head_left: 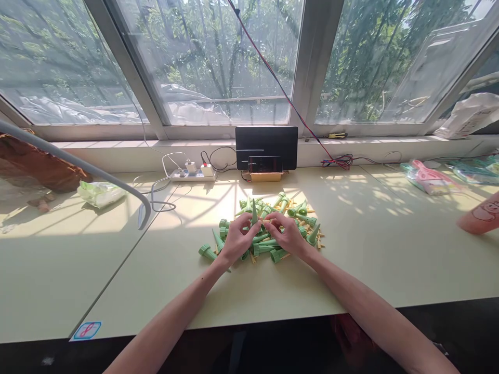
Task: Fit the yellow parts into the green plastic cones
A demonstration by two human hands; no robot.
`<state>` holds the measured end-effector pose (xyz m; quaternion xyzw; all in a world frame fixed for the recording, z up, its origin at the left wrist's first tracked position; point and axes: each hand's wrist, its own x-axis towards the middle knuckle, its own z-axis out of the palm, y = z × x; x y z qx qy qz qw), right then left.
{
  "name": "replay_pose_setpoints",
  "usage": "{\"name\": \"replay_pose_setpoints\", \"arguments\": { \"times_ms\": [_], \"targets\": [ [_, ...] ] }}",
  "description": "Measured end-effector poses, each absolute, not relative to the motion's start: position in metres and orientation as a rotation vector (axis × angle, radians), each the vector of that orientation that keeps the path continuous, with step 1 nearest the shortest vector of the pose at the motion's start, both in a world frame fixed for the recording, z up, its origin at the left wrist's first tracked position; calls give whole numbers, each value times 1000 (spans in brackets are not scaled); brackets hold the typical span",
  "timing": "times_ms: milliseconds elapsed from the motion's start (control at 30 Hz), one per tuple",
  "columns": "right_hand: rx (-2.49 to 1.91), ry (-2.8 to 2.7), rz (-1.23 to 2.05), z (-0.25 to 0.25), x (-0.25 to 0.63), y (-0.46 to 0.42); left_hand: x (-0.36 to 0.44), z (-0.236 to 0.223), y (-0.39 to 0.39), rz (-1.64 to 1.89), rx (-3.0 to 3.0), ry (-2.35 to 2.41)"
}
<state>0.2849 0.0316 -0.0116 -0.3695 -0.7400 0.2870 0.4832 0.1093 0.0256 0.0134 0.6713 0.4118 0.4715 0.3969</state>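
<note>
A heap of several green plastic cones [296, 210] mixed with small tan pegs [320, 240] lies on the pale table [370, 249] in front of me. My left hand [237, 240] rests over the heap's left part, fingers curled around a green cone that points upward [254, 212]. My right hand [287, 234] sits over the heap's middle, fingers pinched near the left hand's fingertips; what it pinches is too small to name. The two hands nearly touch above the pile.
A dark tablet [266, 147] with a phone [265, 165] on a stand leans at the window sill behind the heap. A power strip [193, 174] with cables lies to its left. A grey bent tube [78, 166], a wipes packet [102, 193] and plastic bags [429, 177] lie around.
</note>
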Motion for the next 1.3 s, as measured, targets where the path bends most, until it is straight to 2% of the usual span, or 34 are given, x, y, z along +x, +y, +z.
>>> {"name": "replay_pose_setpoints", "arguments": {
  "times_ms": [1300],
  "targets": [
    [-931,-1816,682,-12,285,32,109,13,25,1185,1696,1042]
  ]
}}
